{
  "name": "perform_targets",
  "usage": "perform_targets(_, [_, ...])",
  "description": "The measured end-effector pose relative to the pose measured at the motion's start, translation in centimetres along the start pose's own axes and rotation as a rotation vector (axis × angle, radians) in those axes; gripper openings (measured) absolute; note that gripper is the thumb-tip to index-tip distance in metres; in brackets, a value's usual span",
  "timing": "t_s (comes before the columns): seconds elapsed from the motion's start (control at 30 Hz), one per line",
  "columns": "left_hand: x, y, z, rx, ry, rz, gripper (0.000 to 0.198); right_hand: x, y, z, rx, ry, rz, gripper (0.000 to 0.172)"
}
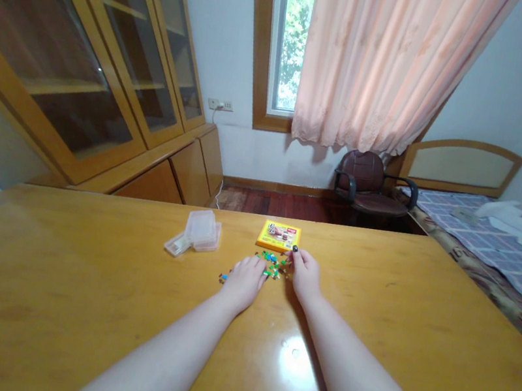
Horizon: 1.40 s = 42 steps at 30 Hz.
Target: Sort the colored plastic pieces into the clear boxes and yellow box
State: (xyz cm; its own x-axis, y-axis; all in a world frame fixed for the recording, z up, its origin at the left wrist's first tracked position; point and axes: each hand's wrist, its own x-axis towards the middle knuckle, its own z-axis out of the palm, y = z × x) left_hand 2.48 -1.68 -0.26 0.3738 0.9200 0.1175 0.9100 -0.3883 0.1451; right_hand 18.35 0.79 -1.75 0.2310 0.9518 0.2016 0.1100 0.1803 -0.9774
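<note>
Small green, blue, white and dark pieces (274, 267) lie scattered on the wooden table (80, 272). My left hand (245, 280) rests palm down at the left side of these pieces, fingers loosely spread and touching the nearest ones. A few blue and brown bits (223, 277) lie just left of it. On the right of the pieces, my right hand (305, 274) has its thumb and fingers pinched together; whatever is between them is too small to make out. Behind the pieces, a flat yellow box (279, 236) with a printed picture lies close to my right fingertips.
Clear plastic boxes (201, 229) sit left of the yellow box, with a smaller one (177, 244) beside them. Beyond the table are a dark red armchair (367, 182), a bed (512, 235) and a glass-door cabinet (115, 53).
</note>
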Motion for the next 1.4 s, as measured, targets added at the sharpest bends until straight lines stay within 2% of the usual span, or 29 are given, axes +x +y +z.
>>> perform_targets(0.17, [0.2, -0.2, -0.2, -0.004, -0.032, -0.060, 0.017, 0.0, 0.3, 0.1, 0.015, -0.018, 0.038, 0.036])
perform_targets(0.37, [-0.9, 0.0, -1.5, 0.047, 0.038, -0.165, 0.027, 0.1, 0.3, 0.1, 0.004, -0.019, 0.005, 0.038])
perform_targets(0.47, [-2.0, 0.9, -1.0, 0.149, 0.017, -0.329, 0.050, 0.1, 0.1, 0.0, -0.005, -0.019, 0.011, 0.038])
perform_targets(0.53, [-2.3, 1.4, -0.3, 0.178, -0.085, -0.416, 0.064, 0.0, -0.2, 0.0, -0.008, -0.013, 0.023, 0.038])
perform_targets(0.63, [-2.0, 1.5, 0.6, 0.130, -0.173, -0.347, 0.067, -0.1, -0.6, 0.1, -0.003, -0.016, 0.039, 0.039])
perform_targets(0.77, [-1.1, 0.6, 0.9, 0.071, -0.105, -0.133, 0.064, -0.2, -0.7, 0.3, 0.029, -0.034, 0.074, 0.039])
perform_targets(0.87, [-0.9, 0.0, 0.7, 0.075, -0.050, -0.094, 0.063, -0.2, -0.4, 0.3, 0.000, -0.059, 0.053, 0.038])
perform_targets(0.97, [-0.9, -0.2, 0.9, 0.112, -0.015, -0.263, 0.066, -0.1, 0.0, 0.3, -0.088, -0.082, -0.017, 0.037])
perform_targets(1.07, [-0.7, -0.4, 1.2, 0.095, -0.067, -0.398, 0.070, 0.0, 0.2, 0.3, -0.143, -0.099, -0.052, 0.037])
perform_targets(1.13, [-0.5, -0.5, 1.3, 0.063, -0.097, -0.344, 0.070, 0.0, 0.4, 0.3, -0.151, -0.109, -0.050, 0.037])
perform_targets(1.2, [-0.3, -0.6, 1.1, 0.037, -0.103, -0.215, 0.068, 0.0, 0.4, 0.3, -0.148, -0.119, -0.039, 0.036])
perform_targets(1.3, [-0.2, -0.3, 0.6, -0.004, -0.096, -0.031, 0.058, 0.0, 0.4, 0.3, -0.131, -0.121, -0.028, 0.036])
perform_targets(1.4, [-0.2, 0.2, -0.1, -0.063, -0.068, 0.054, 0.048, 0.0, 0.3, 0.2, -0.112, -0.134, -0.016, 0.036])
